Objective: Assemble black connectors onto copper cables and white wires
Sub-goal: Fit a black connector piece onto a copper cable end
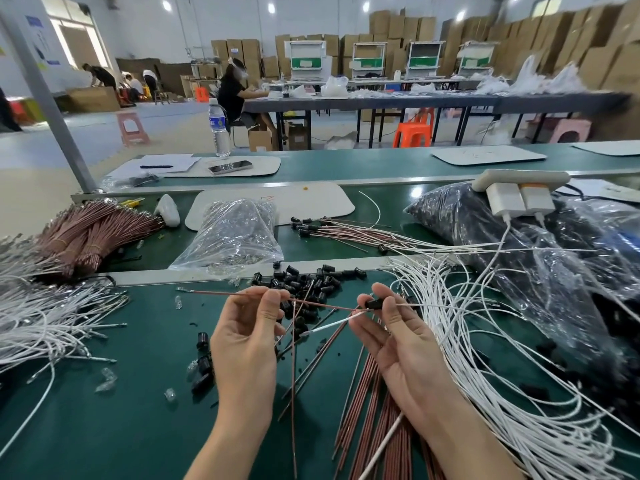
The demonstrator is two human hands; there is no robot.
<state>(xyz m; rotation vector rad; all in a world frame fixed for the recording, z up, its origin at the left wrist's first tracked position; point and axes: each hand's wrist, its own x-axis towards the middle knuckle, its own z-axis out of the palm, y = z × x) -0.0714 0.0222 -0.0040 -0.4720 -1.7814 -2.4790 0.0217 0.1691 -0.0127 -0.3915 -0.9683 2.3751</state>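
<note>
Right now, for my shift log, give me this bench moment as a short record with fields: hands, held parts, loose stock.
left hand: pinches a copper cable
right hand: pinches a black connector at the cable's right end
seating: cannot tell whether the cable is in
white wire: slants below the cable toward the right hand
loose connectors: heaped on the green mat behind the hands
spare copper cables: on the mat under the right wrist

One view only: head-worn wide-angle, looking forward and down across the green bench (121, 427). Left hand (244, 344) and right hand (394, 341) close to the lens, lower centre. Far tables (433, 100) and stacked cartons (606, 64) run along the top, straight edges bowed.
</note>
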